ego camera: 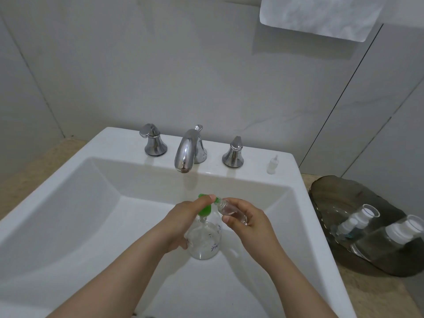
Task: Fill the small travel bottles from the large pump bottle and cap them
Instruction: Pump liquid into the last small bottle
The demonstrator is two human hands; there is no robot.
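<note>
**Small bottle held at the pump nozzle, over the sink**

The pump bottle (204, 239) is upright over the near part of the sink (68, 184) basin. It is clear, with some liquid in it and a green pump head (203, 211). Whether its base rests on the basin floor cannot be told. The left hand (183, 220) grips it from the left: its fingers (202, 199) are curled over the pump head and its thumb is tucked against the lower body of the bottle.

The right hand (251, 222) pinches the small bottle (231, 211) between thumb and curled fingers. This bottle is clear, uncapped and tilted, and its open mouth points up and left — right at the tip of the green nozzle, touching it or nearly so. How much liquid it holds is hard to tell.

A small white cap (272, 165) stands on the back ledge of the sink, near the right-hand corner and just right of the right tap handle (234, 152). The chrome faucet (185, 152) is at the middle of that ledge, with the left handle (152, 140) beyond it.

To the right of the sink, a dark glass tray (321, 193) lies on the beige table (23, 171). In it are two clear capped bottles (364, 214) lying on their sides with their white caps up and to the right — and a smaller one with blue liquid (347, 228) beside them. A white towel (321, 17) hangs against the tiled wall at the top right.
</note>
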